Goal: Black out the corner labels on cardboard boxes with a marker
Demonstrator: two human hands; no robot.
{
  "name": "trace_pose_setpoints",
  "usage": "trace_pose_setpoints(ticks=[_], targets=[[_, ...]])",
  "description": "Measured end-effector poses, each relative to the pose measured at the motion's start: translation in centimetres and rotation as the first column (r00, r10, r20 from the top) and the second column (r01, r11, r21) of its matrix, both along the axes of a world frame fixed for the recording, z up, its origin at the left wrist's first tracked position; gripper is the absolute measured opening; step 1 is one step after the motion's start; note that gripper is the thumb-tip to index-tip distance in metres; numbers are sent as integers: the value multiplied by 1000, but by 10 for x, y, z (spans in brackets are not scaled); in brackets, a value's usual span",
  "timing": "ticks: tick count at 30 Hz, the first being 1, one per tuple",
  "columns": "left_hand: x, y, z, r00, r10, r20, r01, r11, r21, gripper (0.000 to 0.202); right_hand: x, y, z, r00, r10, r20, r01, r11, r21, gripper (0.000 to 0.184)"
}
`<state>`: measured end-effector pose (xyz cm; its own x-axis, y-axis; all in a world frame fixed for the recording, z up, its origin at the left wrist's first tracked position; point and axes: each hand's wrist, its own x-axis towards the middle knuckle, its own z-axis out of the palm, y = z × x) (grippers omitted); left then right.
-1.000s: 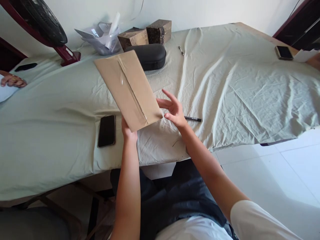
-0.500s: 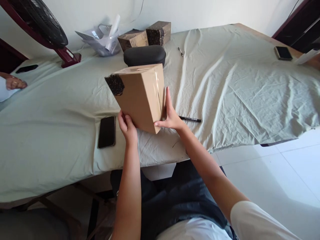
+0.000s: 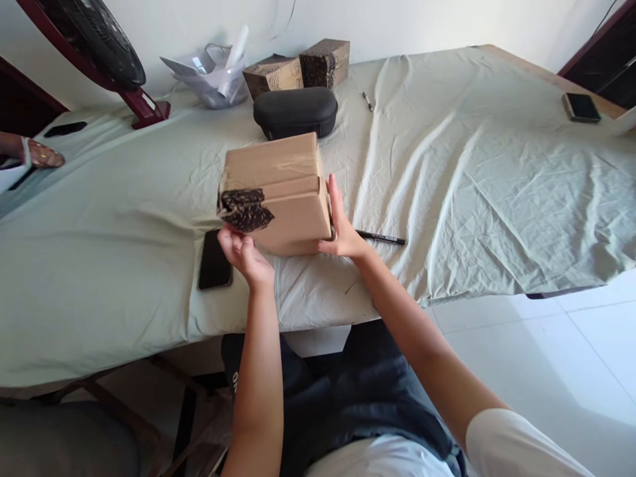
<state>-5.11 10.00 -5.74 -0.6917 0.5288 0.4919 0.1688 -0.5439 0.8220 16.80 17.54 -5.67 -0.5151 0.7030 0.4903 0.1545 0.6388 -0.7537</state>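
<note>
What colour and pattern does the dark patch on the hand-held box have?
The patch on the box is black with irregular brown flecks, seen in the head view.

Both forearms point(image 3: 261, 358) forward, left hand point(image 3: 246, 258) cupped, right hand point(image 3: 344, 232) with thumb point(image 3: 326, 247) wide of fingers point(image 3: 336, 200).

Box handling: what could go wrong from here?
The cardboard box might slip: the left grip appears to hold it only near its lower left corner. Dropped, it could strike the phone nearby. The right grip could also knock the black pen lying close by.
</note>
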Motion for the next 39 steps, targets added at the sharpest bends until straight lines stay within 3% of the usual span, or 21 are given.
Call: trace_pose_setpoints(ticks=[5,8,10,15,19,24,30,36,39], targets=[[4,-18,60,972,-231,42,225,969,103,63,-5,2,-5,990,107,-92,-113,991,-68,156],[1,-30,88,916,-401,-29,401,916,24,59,-8,2,-6,987,110,-114,-119,990,-74,151],[-1,-35,98,903,-428,-20,427,903,-40,56,-8,2,-5,989,105,-106,-110,993,-45,152],[-2,-39,98,904,-405,137,415,909,-50,57,-6,2,-3,992,115,-45,-113,993,42,152],[0,-42,97,913,-388,128,400,912,-86,63,-5,6,-5,987,148,-62,-143,986,82,149],[0,-46,101,883,-445,151,464,875,-137,74,-7,10,-7,986,151,-69,-149,988,46,149],[3,-43,95,842,-428,327,486,866,-117,60,-8,12,-7,986,140,-93,-139,990,11,146],[-1,-32,95,871,-420,254,457,884,-104,43,-7,14,-8,984,147,-96,-151,988,-31,149],[-13,-23,93,870,-438,227,474,869,-142,47,-8,13,-9,979,160,-130,-166,985,-41,150]])
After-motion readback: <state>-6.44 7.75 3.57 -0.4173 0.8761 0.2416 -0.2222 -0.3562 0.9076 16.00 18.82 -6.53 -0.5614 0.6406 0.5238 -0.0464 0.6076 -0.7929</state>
